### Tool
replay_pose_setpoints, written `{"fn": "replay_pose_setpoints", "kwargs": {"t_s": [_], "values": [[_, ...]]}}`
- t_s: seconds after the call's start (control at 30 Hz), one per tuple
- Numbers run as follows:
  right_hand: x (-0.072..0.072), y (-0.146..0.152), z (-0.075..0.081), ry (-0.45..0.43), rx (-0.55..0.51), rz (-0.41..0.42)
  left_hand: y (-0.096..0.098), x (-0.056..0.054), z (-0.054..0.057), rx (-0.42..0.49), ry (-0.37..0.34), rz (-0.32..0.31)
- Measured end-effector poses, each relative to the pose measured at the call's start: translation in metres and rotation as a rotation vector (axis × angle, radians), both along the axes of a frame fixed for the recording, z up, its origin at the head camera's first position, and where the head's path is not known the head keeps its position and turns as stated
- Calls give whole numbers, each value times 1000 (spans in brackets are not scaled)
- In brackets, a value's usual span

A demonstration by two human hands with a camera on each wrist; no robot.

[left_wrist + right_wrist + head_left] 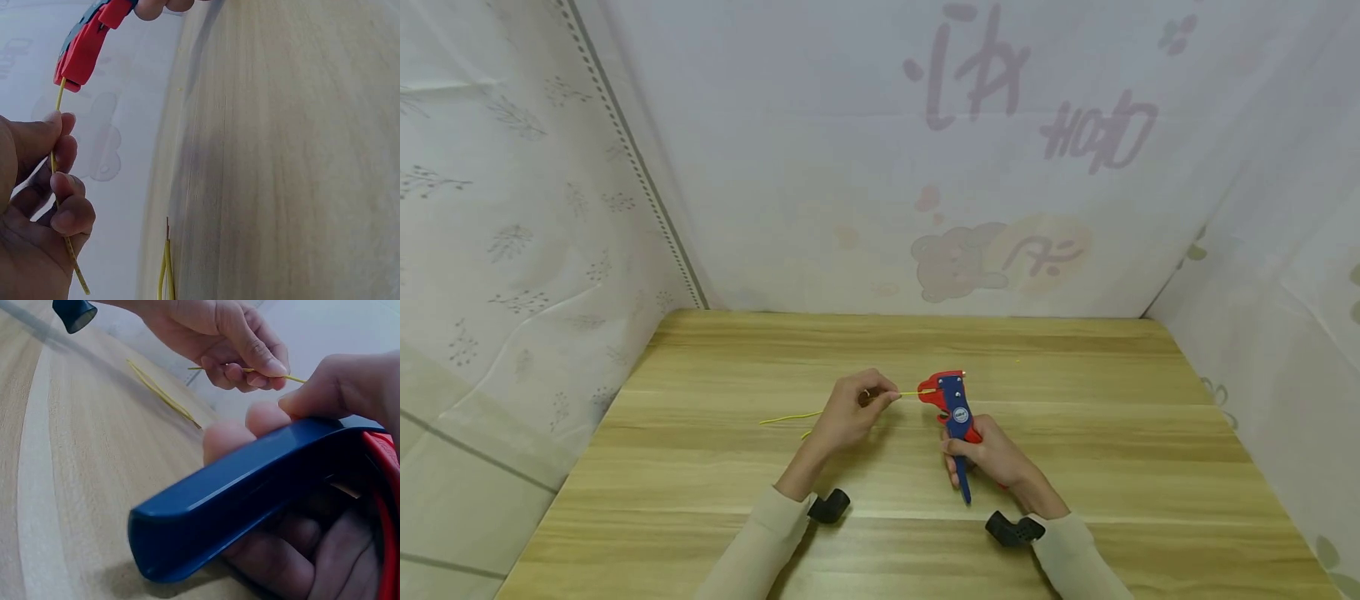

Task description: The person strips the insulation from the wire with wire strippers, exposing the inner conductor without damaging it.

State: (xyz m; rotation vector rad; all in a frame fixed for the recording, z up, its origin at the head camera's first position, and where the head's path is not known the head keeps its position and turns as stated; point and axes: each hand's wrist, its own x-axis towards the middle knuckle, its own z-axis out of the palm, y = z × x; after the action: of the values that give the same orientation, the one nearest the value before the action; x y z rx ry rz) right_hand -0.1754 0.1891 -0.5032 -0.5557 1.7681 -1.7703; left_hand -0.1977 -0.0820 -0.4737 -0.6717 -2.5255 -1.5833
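Observation:
Between thumb and fingertips my left hand (852, 408) pinches a short yellow wire (60, 97). Its tail runs back across the palm and sticks out below the fingers in the left wrist view. The wire's far end goes into the red nose of a wire stripper (955, 400), where that tip is hidden. My right hand (996, 457) grips the stripper by its handles, thumb over the blue one (237, 469). The tool is held above the table with its nose toward the left hand.
More yellow wires (169, 269) lie on the wooden table (1075, 500) by the left hand, with bare copper showing at one end. A tiny yellow bit (1018, 361) lies toward the back. Printed cloth (820, 167) walls in the back and sides.

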Motion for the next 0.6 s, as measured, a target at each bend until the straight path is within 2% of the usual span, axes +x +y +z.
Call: {"fn": "replay_pose_setpoints", "kwargs": {"t_s": [0.3,0.43,0.6], "values": [[0,0,1,7,1,13,-2,-2,-2,20,119,-9],[-1,1,0,18,0,17,-1,-3,-1,-30,228,-2],[-2,1,-1,30,-20,23,0,-4,0,-90,397,7]]}}
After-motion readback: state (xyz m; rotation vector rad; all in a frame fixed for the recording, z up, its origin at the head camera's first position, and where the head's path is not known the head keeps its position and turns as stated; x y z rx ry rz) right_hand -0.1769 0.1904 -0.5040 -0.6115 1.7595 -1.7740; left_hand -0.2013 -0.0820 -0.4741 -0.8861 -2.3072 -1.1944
